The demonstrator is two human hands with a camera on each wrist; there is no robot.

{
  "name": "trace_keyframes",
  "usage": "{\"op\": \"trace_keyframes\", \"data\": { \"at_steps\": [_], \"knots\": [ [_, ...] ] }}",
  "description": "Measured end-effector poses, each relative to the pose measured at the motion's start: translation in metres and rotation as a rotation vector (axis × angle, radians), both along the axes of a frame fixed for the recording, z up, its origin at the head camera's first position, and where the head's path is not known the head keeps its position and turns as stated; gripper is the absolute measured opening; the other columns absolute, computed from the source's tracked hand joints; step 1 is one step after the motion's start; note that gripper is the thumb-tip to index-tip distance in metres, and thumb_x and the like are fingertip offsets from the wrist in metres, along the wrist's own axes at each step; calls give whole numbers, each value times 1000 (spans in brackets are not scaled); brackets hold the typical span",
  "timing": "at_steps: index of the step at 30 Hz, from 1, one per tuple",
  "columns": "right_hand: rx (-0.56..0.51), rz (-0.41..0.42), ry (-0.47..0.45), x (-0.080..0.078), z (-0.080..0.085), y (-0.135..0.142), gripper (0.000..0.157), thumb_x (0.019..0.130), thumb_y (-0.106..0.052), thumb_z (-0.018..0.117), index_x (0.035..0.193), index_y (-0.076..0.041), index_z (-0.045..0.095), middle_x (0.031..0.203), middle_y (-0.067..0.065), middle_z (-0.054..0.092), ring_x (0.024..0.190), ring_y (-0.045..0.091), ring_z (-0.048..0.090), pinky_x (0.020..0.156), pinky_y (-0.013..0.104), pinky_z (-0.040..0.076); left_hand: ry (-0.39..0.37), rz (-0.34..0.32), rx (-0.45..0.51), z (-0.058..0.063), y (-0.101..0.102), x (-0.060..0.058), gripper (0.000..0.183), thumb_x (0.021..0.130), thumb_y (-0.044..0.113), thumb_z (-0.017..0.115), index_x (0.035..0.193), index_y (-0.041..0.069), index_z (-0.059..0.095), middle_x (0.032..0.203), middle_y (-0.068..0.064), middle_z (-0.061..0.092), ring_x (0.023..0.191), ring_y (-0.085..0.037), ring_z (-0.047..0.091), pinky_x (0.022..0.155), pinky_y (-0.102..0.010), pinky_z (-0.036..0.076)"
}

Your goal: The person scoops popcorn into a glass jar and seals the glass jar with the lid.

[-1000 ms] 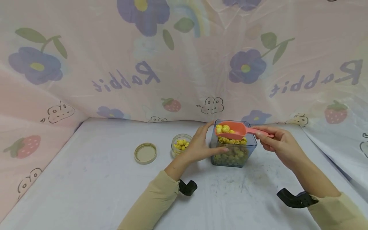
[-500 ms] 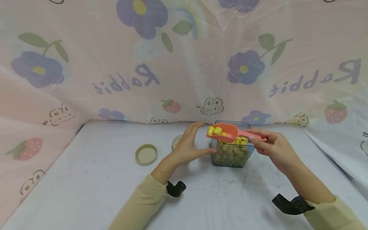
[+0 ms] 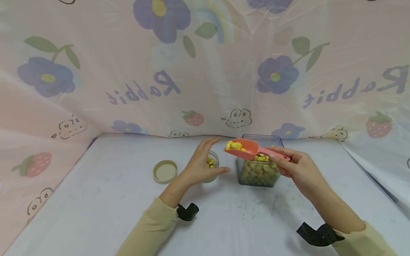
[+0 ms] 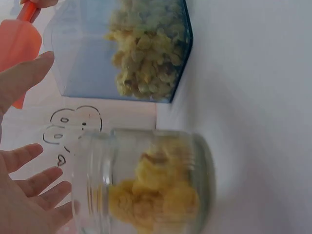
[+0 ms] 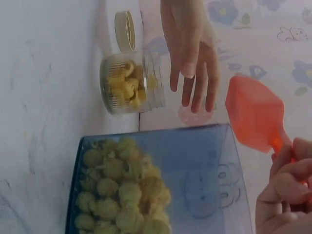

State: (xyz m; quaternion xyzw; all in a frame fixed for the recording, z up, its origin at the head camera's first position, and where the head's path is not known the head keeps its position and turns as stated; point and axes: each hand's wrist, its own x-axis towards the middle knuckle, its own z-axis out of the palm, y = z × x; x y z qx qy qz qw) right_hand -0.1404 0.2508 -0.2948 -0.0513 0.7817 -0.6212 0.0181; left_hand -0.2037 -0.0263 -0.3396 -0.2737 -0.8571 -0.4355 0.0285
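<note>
My right hand (image 3: pixel 296 165) pinches the handle of a coral scoop (image 3: pixel 250 151), which carries several pieces of yellow popcorn (image 3: pixel 235 145). The scoop is above the left part of a clear bluish bin (image 3: pixel 241 176) partly filled with popcorn, its tip out past the rim. My left hand (image 3: pixel 200 165), fingers spread and thumb extended, is over a small glass jar (image 3: pixel 215 164) and partly hides it in the head view. In the left wrist view, the jar (image 4: pixel 146 185) holds some popcorn, and its mouth has no lid on it.
A round beige lid (image 3: pixel 164 171) lies on the white table (image 3: pixel 96 199), left of the jar. Behind the table hangs a printed pink sheet (image 3: pixel 221 89), close to the back of the bin. A black camera mount is on each wrist.
My left hand has left the bin's side and moved left to the jar. The loaded scoop in my right hand has shifted left, from over the bin's middle to past its left rim.
</note>
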Motion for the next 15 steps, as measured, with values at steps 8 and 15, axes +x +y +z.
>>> {"op": "trace_keyframes", "data": {
  "at_steps": [8, 15],
  "knots": [
    [13, -41, 36, 6, 0, -17, 27, 93, -23, 64, 119, -15, 69, 72, -8, 47, 57, 12, 35, 47, 29, 27, -8, 12, 11, -7, -17, -1, 92, 71, 31, 85, 147, 17, 35, 150, -5, 33, 140, -25, 29, 113, -52, 28],
    [-9, -74, 13, 9, -4, -29, 32, 93, -23, 64, 122, -11, 66, 67, -4, 43, 57, 12, 36, 49, 34, 23, -20, 8, 14, -13, -30, 0, 92, 70, 29, 85, 146, 10, 36, 149, -11, 34, 139, -27, 31, 113, -51, 28]
  ]
}}
